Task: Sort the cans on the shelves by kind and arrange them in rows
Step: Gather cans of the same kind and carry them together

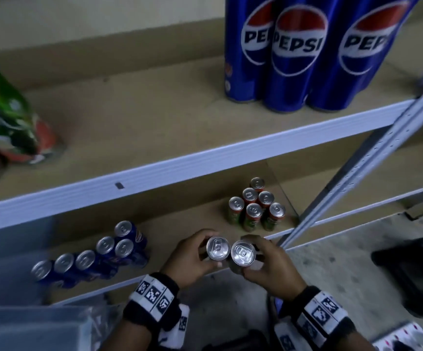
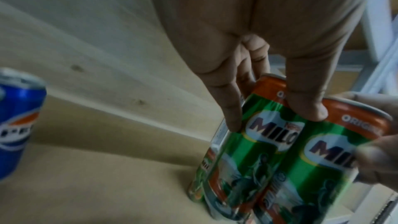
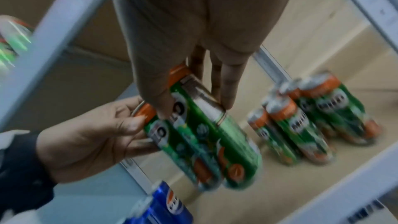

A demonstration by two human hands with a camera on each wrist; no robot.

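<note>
Now each hand grips one upright green can side by side, touching: left hand (image 1: 189, 259) curls round its can (image 1: 217, 248), right hand (image 1: 268, 268) round its can (image 1: 243, 252). The green group (image 1: 257, 206) stands at one o'clock on the lower shelf (image 1: 180, 225), nearer the right hand.
</note>
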